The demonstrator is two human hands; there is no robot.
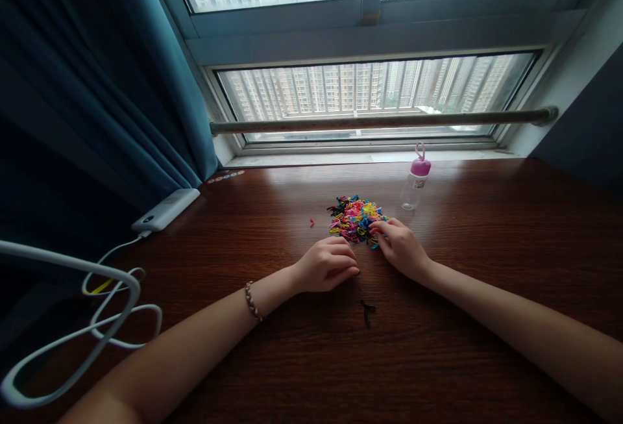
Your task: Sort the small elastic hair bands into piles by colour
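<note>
A heap of small hair ties [357, 217] in pink, yellow, blue, red and black lies on the dark wooden table. My right hand [402, 249] reaches the heap's right edge, its fingertips bent together among the ties; what they pinch is too small to make out. Just in front of the heap, my left hand [327, 264] rests on the table with fingers curled in. Something tiny and dark shows at its fingertips, but I cannot tell what. Nearer to me lie a few black hair ties [366, 313]. One small red tie [312, 223] sits apart, left of the heap.
Behind my right hand stands a clear bottle [413, 193] with a pink lid and loop. A white power bank [166, 210] with a looping white cable [117, 294] lies at the left by a blue curtain [180, 119]. A barred window and metal rail [379, 123] close the back.
</note>
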